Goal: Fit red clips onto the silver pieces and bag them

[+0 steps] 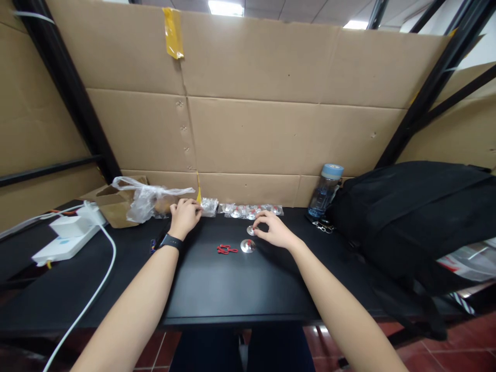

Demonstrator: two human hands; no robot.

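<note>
My right hand (273,230) pinches a small shiny metal disc, which looks like a finger cymbal (251,231), with a bit of red at its middle. Just below it, a second finger cymbal (248,246) lies flat on the black table, red at its centre too. Left of that one is a little heap of red cords (227,249). My left hand (185,214), with a dark watch on the wrist, reaches to the back of the table. Its fingers are apart, the tips beside a clear plastic packet (210,206); whether they touch it I cannot tell.
Several clear bags of metal discs (251,211) lie along the cardboard wall (248,139). On the right stand a blue-lidded bottle (325,191) and a black backpack (418,217). A cardboard box (120,206), a plastic bag (145,199) and a white power strip (65,243) are left.
</note>
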